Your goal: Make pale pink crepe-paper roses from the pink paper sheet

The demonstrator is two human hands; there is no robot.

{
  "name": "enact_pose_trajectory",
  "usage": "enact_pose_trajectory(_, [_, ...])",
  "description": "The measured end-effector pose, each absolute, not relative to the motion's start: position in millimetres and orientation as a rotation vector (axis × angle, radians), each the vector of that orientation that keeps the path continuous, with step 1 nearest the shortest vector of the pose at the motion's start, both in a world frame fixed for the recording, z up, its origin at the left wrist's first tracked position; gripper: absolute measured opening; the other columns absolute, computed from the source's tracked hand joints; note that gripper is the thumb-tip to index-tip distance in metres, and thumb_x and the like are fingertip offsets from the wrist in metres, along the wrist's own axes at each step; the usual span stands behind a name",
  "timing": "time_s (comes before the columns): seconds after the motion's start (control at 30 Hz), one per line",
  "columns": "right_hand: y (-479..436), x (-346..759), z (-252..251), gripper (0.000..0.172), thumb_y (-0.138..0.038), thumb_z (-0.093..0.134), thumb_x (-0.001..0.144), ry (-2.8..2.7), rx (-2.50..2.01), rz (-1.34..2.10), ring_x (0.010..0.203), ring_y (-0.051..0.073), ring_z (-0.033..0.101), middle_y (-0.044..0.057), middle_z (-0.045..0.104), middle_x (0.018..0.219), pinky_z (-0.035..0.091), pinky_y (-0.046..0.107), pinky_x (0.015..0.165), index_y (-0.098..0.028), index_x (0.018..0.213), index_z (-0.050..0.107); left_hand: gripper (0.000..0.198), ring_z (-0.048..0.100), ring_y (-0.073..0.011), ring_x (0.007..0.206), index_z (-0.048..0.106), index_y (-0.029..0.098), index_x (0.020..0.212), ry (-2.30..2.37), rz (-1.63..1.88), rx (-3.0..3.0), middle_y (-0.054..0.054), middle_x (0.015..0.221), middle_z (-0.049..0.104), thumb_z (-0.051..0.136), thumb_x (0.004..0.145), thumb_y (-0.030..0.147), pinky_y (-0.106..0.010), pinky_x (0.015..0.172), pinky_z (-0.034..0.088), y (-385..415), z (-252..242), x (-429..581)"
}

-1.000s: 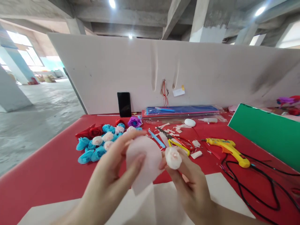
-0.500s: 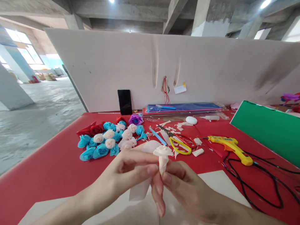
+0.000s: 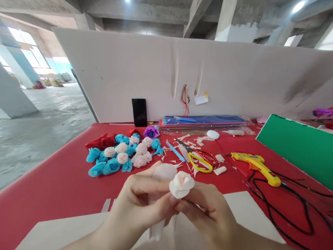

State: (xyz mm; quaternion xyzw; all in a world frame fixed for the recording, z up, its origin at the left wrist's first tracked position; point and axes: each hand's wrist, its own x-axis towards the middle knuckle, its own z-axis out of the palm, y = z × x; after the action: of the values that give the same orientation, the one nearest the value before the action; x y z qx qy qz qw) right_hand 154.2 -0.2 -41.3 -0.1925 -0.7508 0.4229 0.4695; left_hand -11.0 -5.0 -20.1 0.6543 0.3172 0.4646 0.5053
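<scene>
A small pale pink paper rose (image 3: 181, 184) is pinched between both hands, its open top tilted toward me. My left hand (image 3: 148, 198) grips it from the left with thumb and forefinger. A strip of white paper (image 3: 164, 171) also passes through the left fingers, hanging down below them. My right hand (image 3: 205, 205) pinches the rose's base from the right; the base itself is hidden by fingers. Under the hands lies a sheet of white paper (image 3: 65, 229) on the red table (image 3: 65, 187).
Finished blue, pink, red and purple paper flowers (image 3: 121, 158) cluster at left. Scissors (image 3: 200, 163) lie among paper scraps behind the hands. A yellow glue gun (image 3: 256, 165) with a looping black cord (image 3: 299, 227) rests at right, near a green board (image 3: 296, 149). A phone (image 3: 139, 112) leans on the partition.
The rose has tipped from upright, side-on, to showing its top toward me, and sits slightly lower. Both hands have turned with it, and the right fingers are more curled.
</scene>
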Motion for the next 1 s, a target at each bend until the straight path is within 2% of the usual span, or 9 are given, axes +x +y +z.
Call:
enact_pose_trajectory(0.13, [-0.8, 152.7, -43.6, 0.037, -0.033, 0.048, 0.107, -1.870, -0.510, 0.459, 0.060, 0.013, 0.060, 0.003, 0.067, 0.064, 0.051, 0.019, 0.059, -0.018, 0.077, 0.064, 0.026, 0.047, -0.0149, 0.060, 0.073, 0.025, 0.058, 0.841, 1.394, 1.838, 0.003, 0.055, 0.055, 0.069, 0.076, 0.008, -0.026, 0.059, 0.042, -4.3, -17.4, -9.6])
enact_pose_trajectory(0.27, [-1.7, 152.7, -47.6, 0.028, -0.028, 0.041, 0.108, -1.897, -0.508, 0.160, 0.063, 0.017, 0.063, 0.003, 0.068, 0.067, 0.052, 0.024, 0.059, -0.021, 0.090, 0.061, 0.032, 0.051, -0.0162, 0.067, 0.079, 0.028, 0.088, 0.791, 1.570, 2.301, 0.004, 0.068, 0.061, 0.063, 0.083, 0.001, -0.034, 0.080, 0.045, -2.2, -23.8, -14.0])
enact_pose_trajectory(0.4, [-3.8, 155.7, -49.4, 0.022, -0.025, 0.036, 0.109, -1.904, -0.522, 0.134, 0.064, 0.018, 0.065, 0.004, 0.071, 0.075, 0.053, 0.028, 0.060, -0.024, 0.105, 0.057, 0.041, 0.058, -0.0172, 0.074, 0.073, 0.030, 0.113, 0.831, 1.497, 2.478, 0.004, 0.074, 0.061, 0.051, 0.091, 0.003, -0.033, 0.081, 0.047, -4.5, -25.7, -18.9])
enact_pose_trajectory(0.5, [-6.0, 159.0, -47.0, 0.020, -0.021, 0.038, 0.107, -1.902, -0.522, 0.186, 0.068, 0.018, 0.068, 0.006, 0.073, 0.081, 0.055, 0.026, 0.063, -0.023, 0.105, 0.057, 0.053, 0.065, -0.0164, 0.084, 0.066, 0.038, 0.126, 0.905, 1.477, 2.442, 0.005, 0.078, 0.065, 0.047, 0.093, 0.003, -0.029, 0.081, 0.050, -7.0, -24.4, -22.9])
enact_pose_trajectory(0.6, [-7.0, 160.2, -41.9, 0.021, -0.021, 0.042, 0.106, -1.915, -0.557, 0.236, 0.068, 0.017, 0.069, 0.006, 0.072, 0.078, 0.056, 0.024, 0.063, -0.020, 0.095, 0.060, 0.062, 0.069, -0.0164, 0.107, 0.053, 0.046, 0.143, 1.066, 1.583, 2.199, 0.006, 0.112, 0.074, 0.060, 0.092, 0.011, -0.025, 0.091, 0.054, -6.9, -23.3, -25.4])
enact_pose_trajectory(0.67, [-6.4, 159.0, -39.2, 0.029, -0.029, 0.038, 0.108, -1.925, -0.544, 0.242, 0.063, 0.016, 0.067, 0.006, 0.071, 0.073, 0.055, 0.024, 0.060, -0.020, 0.091, 0.060, 0.057, 0.069, -0.0173, 0.112, 0.060, 0.044, 0.137, 1.143, 1.665, 1.932, 0.007, 0.125, 0.074, 0.070, 0.087, 0.018, -0.022, 0.092, 0.056, -5.9, -20.0, -24.6])
enact_pose_trajectory(0.73, [-5.0, 157.2, -38.9, 0.037, -0.033, 0.032, 0.110, -1.922, -0.511, 0.244, 0.059, 0.016, 0.066, 0.005, 0.070, 0.070, 0.055, 0.025, 0.057, -0.021, 0.090, 0.060, 0.027, 0.073, -0.0151, 0.088, 0.079, 0.037, 0.100, 1.093, 1.577, 1.845, 0.009, 0.096, 0.081, 0.072, 0.084, 0.016, -0.019, 0.081, 0.058, -5.5, -14.0, -22.0])
enact_pose_trajectory(0.8, [-3.3, 155.8, -41.3, 0.037, -0.033, 0.031, 0.110, -1.912, -0.502, 0.243, 0.064, 0.017, 0.068, 0.006, 0.073, 0.073, 0.057, 0.026, 0.060, -0.022, 0.093, 0.063, 0.022, 0.070, -0.0124, 0.069, 0.076, 0.031, 0.069, 1.016, 1.453, 1.803, 0.010, 0.068, 0.076, 0.069, 0.084, 0.015, -0.017, 0.071, 0.058, -6.1, -7.5, -18.7])
enact_pose_trajectory(1.0, [-1.9, 155.6, -49.2, 0.035, -0.031, 0.035, 0.109, -1.912, -0.584, 0.250, 0.070, 0.018, 0.073, 0.007, 0.077, 0.081, 0.056, 0.026, 0.059, -0.022, 0.096, 0.067, 0.021, 0.074, -0.0102, 0.064, 0.078, 0.032, 0.072, 1.010, 1.397, 1.626, 0.012, 0.067, 0.079, 0.069, 0.080, 0.014, -0.009, 0.057, 0.055, -10.6, -2.2, -13.0])
